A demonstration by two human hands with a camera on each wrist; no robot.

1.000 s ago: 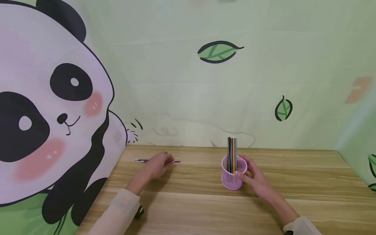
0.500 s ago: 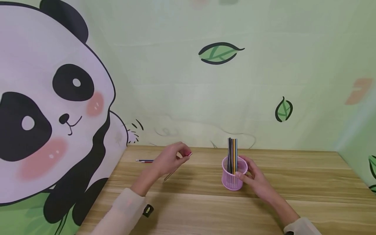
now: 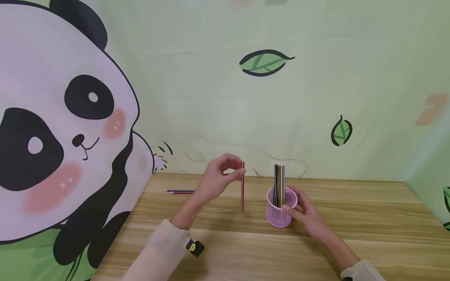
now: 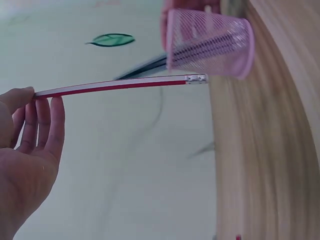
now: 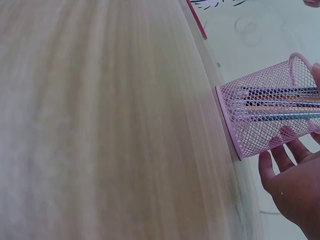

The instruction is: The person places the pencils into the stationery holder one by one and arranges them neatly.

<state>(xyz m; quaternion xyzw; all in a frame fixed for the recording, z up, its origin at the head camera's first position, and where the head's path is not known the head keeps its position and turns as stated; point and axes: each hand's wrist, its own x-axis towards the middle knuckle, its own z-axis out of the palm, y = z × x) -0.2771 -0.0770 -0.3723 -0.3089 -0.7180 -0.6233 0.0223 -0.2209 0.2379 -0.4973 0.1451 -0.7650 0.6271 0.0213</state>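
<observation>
My left hand [image 3: 219, 177] pinches a red-and-white striped pencil [image 3: 242, 191] near its top, between thumb and fingertips. The pencil hangs upright above the table, left of the pink mesh pen holder [image 3: 272, 214] and apart from it. In the left wrist view, the pencil's metal-banded end [image 4: 196, 79] is the one away from the fingers. My right hand [image 3: 307, 214] holds the pen holder from its right side, the thumb in front and the fingers round the back. Several pencils [image 3: 279, 183], dark, orange and blue, stand inside. The pen holder is upright on the table.
More pencils [image 3: 179, 191], dark and red, lie at the back left of the wooden table [image 3: 369, 218], partly behind my left wrist. A green backdrop [image 3: 211, 97] with a panda and leaves rises right behind the table.
My left hand has lifted the pencil off the table, moved right toward the pen holder and brought the pencil from lying flat to upright. The right hand and pen holder have stayed put.
</observation>
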